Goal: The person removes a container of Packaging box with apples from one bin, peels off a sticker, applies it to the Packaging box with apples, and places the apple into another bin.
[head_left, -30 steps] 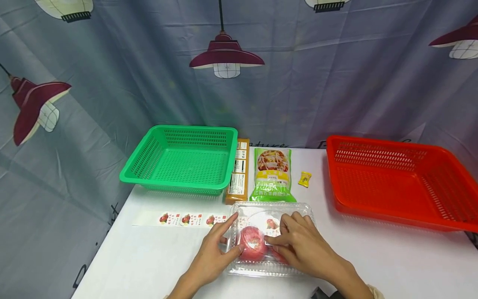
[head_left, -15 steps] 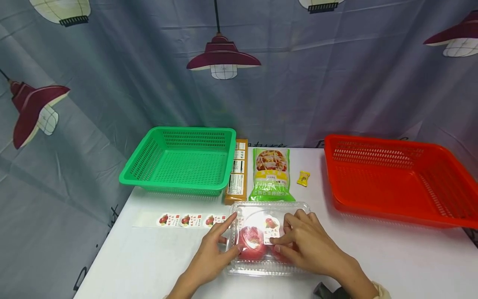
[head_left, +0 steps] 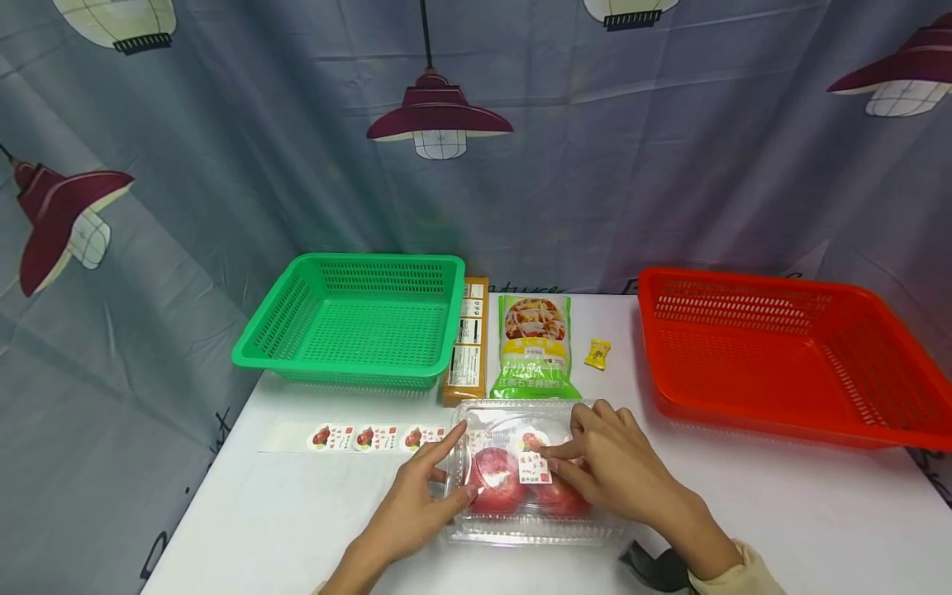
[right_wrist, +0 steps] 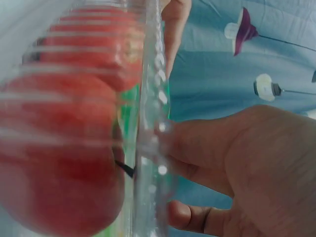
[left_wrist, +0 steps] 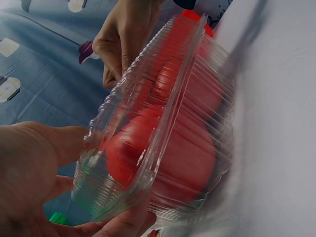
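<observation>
A clear plastic clamshell box (head_left: 535,529) lies on the white table with red apples (head_left: 497,483) inside. On its lid sits a white label (head_left: 535,469) with a red fruit print. My left hand (head_left: 416,500) holds the box's left end, the thumb on the lid and the fingers along the side. My right hand (head_left: 621,463) bends over the lid. Its index fingertip and thumb tip touch the label at its right edge, and its other fingers are folded. In the right wrist view, a dark stem shows on the nearer apple (right_wrist: 64,158).
A label strip (head_left: 375,438) lies left of the box. Behind stand a green basket (head_left: 349,380), a brown carton (head_left: 467,368), a green food bag (head_left: 534,347) and a small yellow packet (head_left: 597,354). A red basket (head_left: 751,421) is at right; a black object (head_left: 654,570) lies by the right wrist.
My right hand's fingertips have moved away from me along the label, uncovering its near end. The left hand keeps its place on the box. The whole view has shifted slightly.
</observation>
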The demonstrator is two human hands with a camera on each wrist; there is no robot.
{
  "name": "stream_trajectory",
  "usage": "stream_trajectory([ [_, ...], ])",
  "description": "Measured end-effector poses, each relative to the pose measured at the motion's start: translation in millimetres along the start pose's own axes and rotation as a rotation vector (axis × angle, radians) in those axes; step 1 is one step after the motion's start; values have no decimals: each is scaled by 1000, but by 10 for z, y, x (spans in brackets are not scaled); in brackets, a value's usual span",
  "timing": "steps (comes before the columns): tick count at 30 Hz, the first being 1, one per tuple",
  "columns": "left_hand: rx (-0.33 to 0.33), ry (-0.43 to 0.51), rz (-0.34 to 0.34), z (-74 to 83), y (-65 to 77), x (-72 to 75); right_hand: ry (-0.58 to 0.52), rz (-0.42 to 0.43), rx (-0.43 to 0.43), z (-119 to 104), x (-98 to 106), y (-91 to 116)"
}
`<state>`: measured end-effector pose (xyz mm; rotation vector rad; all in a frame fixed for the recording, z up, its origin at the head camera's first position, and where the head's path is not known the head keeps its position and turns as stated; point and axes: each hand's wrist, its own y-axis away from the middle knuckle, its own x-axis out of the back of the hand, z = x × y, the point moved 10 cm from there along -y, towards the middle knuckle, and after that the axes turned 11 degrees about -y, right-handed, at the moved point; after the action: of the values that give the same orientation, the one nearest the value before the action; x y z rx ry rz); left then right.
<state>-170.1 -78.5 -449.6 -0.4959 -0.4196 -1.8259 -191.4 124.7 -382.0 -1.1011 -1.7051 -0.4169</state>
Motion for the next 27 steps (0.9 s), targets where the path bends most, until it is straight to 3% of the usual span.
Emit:
stream_trajectory([
  [8,0,-13,-18,22,-1,9,13,-2,4,61,26,-97],
  [18,6,58,2,57,16,29,-6,-75,8,60,-32,-82],
  [22,12,76,5,31,24,24,-24,-12,11,82,23,-46],
  [27,12,101,2,11,8,15,-97,155,-1,185,207,55],
])
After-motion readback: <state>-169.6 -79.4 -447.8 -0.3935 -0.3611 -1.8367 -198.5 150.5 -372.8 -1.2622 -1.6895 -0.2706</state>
